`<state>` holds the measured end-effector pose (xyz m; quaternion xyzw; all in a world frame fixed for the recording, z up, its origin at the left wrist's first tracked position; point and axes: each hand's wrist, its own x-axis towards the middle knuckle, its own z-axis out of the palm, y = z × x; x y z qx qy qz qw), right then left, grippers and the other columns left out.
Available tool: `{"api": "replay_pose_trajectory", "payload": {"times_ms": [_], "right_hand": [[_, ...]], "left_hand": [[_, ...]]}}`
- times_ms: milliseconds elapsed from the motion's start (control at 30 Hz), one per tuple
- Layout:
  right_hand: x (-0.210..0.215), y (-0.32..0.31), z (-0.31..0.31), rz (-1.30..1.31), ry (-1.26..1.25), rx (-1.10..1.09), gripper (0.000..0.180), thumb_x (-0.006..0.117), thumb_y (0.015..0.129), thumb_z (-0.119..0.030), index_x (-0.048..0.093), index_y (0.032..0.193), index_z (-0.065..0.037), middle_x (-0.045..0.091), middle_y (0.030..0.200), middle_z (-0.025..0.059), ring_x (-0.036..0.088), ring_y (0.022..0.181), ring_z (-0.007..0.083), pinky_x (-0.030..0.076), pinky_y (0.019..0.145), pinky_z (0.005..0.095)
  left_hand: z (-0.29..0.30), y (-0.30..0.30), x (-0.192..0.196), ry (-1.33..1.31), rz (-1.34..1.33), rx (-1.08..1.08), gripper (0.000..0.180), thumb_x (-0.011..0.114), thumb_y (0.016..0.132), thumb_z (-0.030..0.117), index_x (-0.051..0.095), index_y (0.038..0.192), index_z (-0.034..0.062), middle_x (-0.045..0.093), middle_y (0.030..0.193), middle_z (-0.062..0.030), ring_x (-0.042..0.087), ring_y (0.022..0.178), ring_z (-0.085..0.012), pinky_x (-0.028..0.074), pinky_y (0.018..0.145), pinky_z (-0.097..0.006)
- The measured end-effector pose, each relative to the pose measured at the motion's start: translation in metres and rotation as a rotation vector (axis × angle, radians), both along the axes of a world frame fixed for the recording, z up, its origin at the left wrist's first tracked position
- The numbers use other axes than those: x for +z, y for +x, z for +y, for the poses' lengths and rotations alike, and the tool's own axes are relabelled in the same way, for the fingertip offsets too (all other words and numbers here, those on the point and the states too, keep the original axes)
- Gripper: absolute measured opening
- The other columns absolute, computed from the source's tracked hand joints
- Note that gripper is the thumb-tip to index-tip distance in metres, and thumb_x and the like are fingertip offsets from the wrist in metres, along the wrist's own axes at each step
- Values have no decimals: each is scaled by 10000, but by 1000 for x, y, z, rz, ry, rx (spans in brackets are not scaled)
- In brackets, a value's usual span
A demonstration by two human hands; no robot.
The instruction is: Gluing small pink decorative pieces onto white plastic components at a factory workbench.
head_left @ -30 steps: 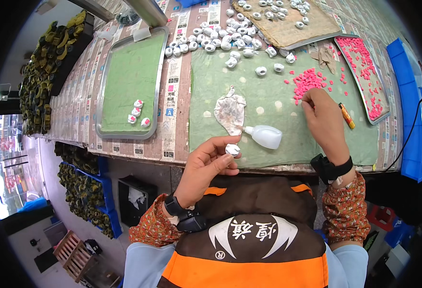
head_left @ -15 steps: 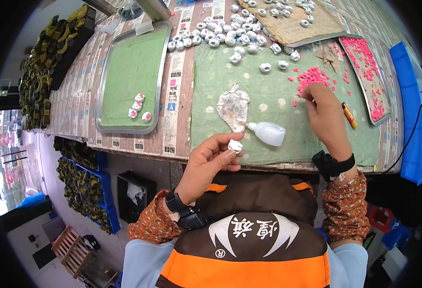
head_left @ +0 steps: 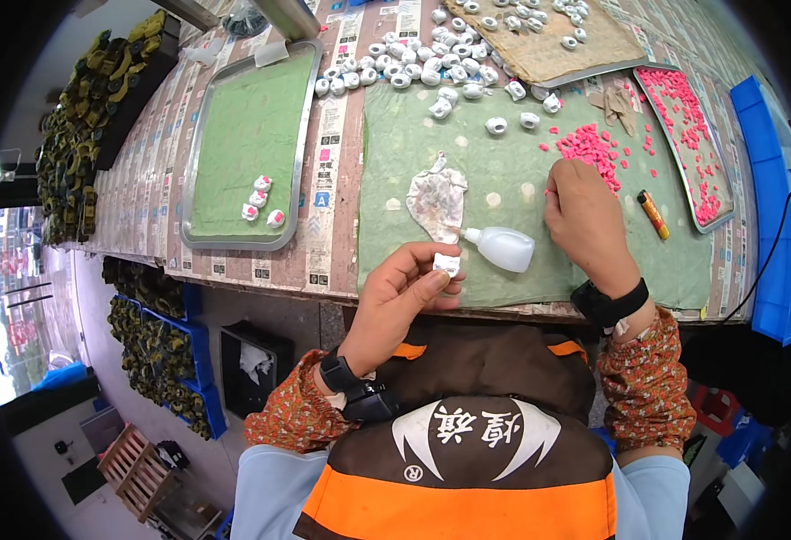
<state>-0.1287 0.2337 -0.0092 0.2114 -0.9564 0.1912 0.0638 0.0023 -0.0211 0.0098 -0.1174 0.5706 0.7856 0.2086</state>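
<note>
This is a small assembly workshop, set up for piecework by hand. A long worktop covered in printed paper sheets fills the upper half of the frame, with green mats laid over it. Metal trays sit on it: one at upper left carries a few finished white-and-pink parts, one at upper right holds loose pink pieces. A heap of small white fittings lies along the top centre. Blue bins of dark green parts stand under the worktop at lower left, and more such parts pile up at the far left.
</note>
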Motion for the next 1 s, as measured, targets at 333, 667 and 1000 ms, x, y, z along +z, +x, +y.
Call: {"api": "replay_pose_trajectory", "payload": {"times_ms": [333,667,1000], "right_hand": [[55,46,-26,-476,-538,112,169,667,820,0,557,945,-27,572,861,123,595,811,308,487,696,403],[53,81,-48,-216,-514,294,240,714,797,21,551,959,-47,562,882,113,584,817,332,477,690,429],[58,86,-46,-499,-654,164,177,712,846,17,577,955,-21,591,875,133,611,801,339,486,700,403]], "left_hand": [[8,0,1,51,62,46,349,591,1046,126,520,1376,39,648,1237,-101,658,1101,-171,593,946,-345],[16,4,-4,103,209,90,322,674,981,7,560,1282,2,617,1146,-58,628,1068,-111,590,905,-276],[14,11,-5,-176,393,76,281,696,961,-3,630,1234,-4,636,1136,-48,650,1042,-103,564,862,-252]]}}
